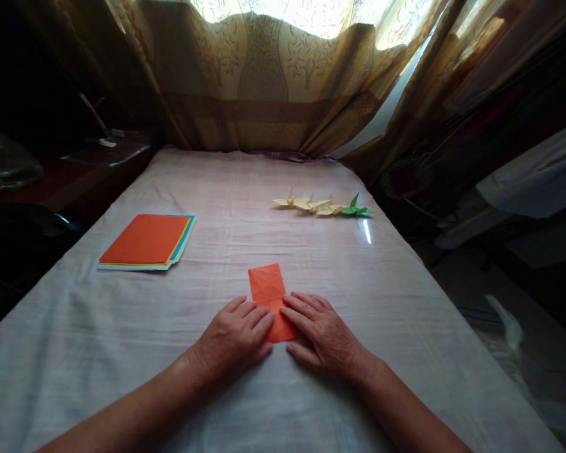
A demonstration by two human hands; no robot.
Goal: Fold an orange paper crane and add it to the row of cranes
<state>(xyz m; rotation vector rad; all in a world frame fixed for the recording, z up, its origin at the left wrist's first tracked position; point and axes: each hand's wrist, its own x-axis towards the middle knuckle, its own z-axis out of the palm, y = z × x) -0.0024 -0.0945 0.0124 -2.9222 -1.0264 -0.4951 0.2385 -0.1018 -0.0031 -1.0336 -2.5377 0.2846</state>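
A folded orange paper (268, 286) lies lengthwise on the cloth-covered table (226, 189), creased into a narrow rectangle. My left hand (233, 336) rests flat on its near left edge, fingers together and pressing down. My right hand (318, 330) lies flat on the near right edge, fingertips on the paper. Both hands pin the near half; the far half is uncovered.
A stack of coloured paper sheets (147, 242), orange on top, sits at the left. Three pale yellow paper cranes (309, 203) and a green paper crane (356, 208) stand in a row at the far right. Curtains (264, 69) hang behind; dark clutter flanks both sides.
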